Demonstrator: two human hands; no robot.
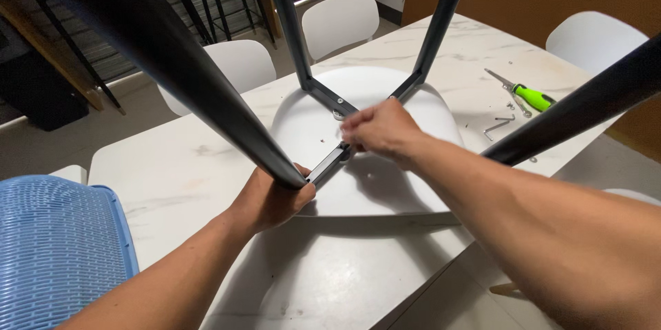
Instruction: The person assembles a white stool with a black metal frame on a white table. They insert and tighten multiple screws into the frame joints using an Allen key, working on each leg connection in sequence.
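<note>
- A white chair seat [385,178] is laid upside down on the pale marbled surface [179,171], near the middle of the view.
- A black metal leg frame [323,96] is set on the underside of the seat, and its four legs are splayed upward toward the camera.
- The left hand [272,199] is clenched around the foot of the near left leg [206,89], where that leg meets the frame bar by the seat edge.
- The right hand [379,129] is held with its fingers pinched at the frame bracket near the seat centre; what is grasped there, if anything, cannot be told.
- A green-handled screwdriver [527,93] is seen on the surface to the right, well apart from both hands.
- A hex key [499,125] and a few small screws are scattered just beside the screwdriver.
- White chairs [341,23] are placed around the surface, and a blue woven basket [58,247] is seen at the lower left.
</note>
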